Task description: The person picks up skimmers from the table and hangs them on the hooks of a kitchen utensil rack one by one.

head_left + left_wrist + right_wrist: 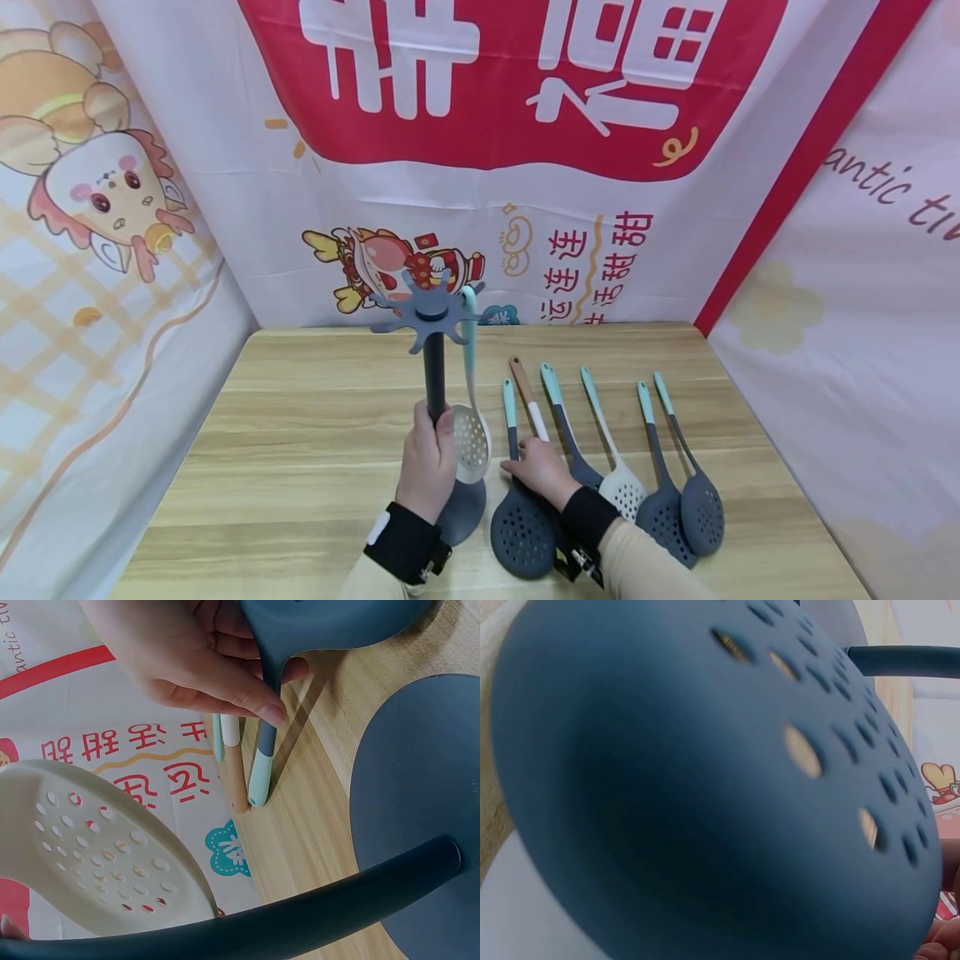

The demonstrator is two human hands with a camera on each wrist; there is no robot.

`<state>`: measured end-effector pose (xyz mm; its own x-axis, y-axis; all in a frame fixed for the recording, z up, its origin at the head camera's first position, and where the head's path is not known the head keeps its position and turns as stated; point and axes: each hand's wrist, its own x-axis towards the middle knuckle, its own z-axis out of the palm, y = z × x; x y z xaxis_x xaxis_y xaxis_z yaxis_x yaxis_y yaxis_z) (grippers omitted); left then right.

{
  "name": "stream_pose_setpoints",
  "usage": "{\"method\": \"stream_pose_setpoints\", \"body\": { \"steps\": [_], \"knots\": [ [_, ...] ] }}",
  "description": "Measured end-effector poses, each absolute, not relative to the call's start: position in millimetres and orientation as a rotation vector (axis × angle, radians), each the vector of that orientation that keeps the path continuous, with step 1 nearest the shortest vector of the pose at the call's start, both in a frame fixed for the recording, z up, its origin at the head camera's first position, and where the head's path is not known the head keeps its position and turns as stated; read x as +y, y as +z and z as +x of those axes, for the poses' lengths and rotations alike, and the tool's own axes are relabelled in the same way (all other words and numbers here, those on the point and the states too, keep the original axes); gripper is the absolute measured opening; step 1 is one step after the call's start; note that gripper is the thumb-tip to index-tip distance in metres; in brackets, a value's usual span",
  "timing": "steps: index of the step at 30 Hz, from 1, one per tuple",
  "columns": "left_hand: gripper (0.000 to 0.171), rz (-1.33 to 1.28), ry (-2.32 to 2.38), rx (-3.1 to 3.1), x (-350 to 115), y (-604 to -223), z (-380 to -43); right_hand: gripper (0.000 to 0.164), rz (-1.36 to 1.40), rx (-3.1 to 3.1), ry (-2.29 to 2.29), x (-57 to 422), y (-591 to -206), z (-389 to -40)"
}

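Note:
My left hand [429, 462] grips the dark pole of a utensil stand [433, 367] with a hooked, star-shaped top and a round base [420, 765]. A white skimmer [471, 446] with a mint handle hangs from the top, on the pole's right side. My right hand [543, 471] pinches the neck of a dark skimmer [522, 533], whose mint handle end points away from me. That skimmer's perforated bowl [705, 750] fills most of the right wrist view, hiding most of the hand there.
Right of the hand lie a brown-and-white-handled utensil [522, 379], a dark mint-handled utensil [573, 450], a white slotted turner [621, 487], a dark slotted turner [663, 512] and another dark skimmer [702, 512]. Printed cloth [495, 192] surrounds the wooden table [300, 450].

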<state>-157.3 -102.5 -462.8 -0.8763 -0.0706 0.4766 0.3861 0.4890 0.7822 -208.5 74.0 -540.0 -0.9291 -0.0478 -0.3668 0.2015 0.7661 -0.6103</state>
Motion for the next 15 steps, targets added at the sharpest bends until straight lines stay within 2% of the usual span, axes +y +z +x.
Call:
{"method": "stream_pose_setpoints", "body": {
  "steps": [6,15],
  "knots": [
    [0.011,-0.257,-1.367,-2.293,-103.0,-462.7,-158.2,0.025,0.116,2.62,-0.952,72.2,-543.6,-209.6],
    [0.011,-0.256,-1.372,-2.301,-103.8,-463.3,-158.8,0.026,0.122,2.64,-0.932,69.8,-546.6,-211.0]
  ]
}}
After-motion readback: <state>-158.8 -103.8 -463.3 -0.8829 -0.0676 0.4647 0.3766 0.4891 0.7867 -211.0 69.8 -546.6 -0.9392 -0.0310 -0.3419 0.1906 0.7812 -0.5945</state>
